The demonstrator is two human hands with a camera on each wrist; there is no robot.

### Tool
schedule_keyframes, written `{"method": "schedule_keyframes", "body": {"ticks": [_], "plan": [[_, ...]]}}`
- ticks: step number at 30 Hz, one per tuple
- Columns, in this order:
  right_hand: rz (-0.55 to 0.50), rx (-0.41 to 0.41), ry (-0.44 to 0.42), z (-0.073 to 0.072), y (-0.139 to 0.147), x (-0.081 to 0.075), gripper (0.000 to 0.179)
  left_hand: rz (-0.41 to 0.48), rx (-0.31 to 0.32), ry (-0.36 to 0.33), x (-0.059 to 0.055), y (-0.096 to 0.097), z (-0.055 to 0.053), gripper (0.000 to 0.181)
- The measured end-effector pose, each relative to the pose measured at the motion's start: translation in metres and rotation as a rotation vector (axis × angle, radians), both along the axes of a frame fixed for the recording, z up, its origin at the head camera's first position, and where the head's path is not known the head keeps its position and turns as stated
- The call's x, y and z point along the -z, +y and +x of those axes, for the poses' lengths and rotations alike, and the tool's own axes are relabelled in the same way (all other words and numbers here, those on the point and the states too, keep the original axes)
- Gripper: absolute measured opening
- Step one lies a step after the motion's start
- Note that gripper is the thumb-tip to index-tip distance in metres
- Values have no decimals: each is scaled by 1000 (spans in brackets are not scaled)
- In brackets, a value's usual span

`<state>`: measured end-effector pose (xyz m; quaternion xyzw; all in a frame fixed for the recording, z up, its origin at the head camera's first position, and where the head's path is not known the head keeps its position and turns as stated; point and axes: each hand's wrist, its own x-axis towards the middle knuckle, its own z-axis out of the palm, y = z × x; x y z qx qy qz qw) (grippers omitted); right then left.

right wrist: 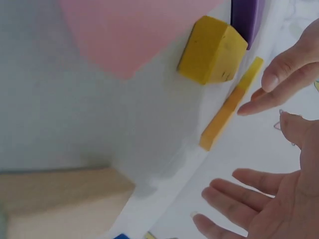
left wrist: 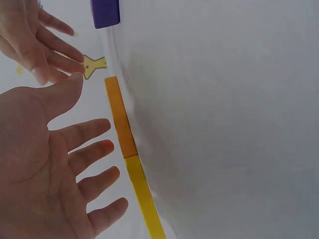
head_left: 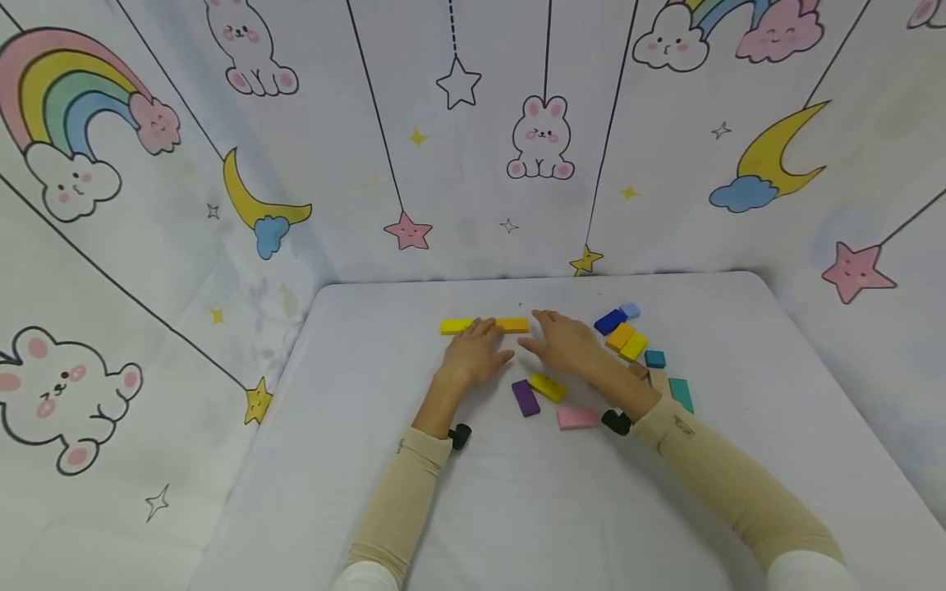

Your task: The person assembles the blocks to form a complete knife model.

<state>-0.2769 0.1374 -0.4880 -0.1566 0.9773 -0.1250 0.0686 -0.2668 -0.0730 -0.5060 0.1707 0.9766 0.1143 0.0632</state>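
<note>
A yellow block (head_left: 456,327) and an orange block (head_left: 513,325) lie end to end in a straight row on the white table. My left hand (head_left: 470,358) is over the row, its fingertips overlapping the blocks in the head view. In the left wrist view its fingers (left wrist: 94,152) are spread and hold nothing, close beside the orange block. Just right of the row is my right hand (head_left: 569,345), fingers extended and nothing gripped. Nearer the forearms lie a purple block (head_left: 525,398), a second yellow block (head_left: 548,387) and a pink block (head_left: 576,418).
Right of my right hand lies a loose group: a dark blue block (head_left: 609,321), a light blue block (head_left: 630,310), an orange-yellow pair (head_left: 626,341), a small teal block (head_left: 654,359) and a green block (head_left: 681,394). Tan blocks (head_left: 658,381) sit partly behind the right forearm. A patterned cloth (head_left: 473,197) hangs behind the table.
</note>
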Motion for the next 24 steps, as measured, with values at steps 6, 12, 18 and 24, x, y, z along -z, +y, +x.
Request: {"method": "schedule_keyframes", "body": {"ticks": [6,12,18,24], "plan": [[-22,47,14,0,22,3,80,11,16,-18,-2,7,2,63],[-51,81,50,3,47,6,77,1,25,-12,-2,10,3,63],[-50,79,69,7,67,3,75,-21,30,-22,-3,9,4,63],[-39,98,63,14,84,0,74,-32,37,-29,-3,10,5,63]]}}
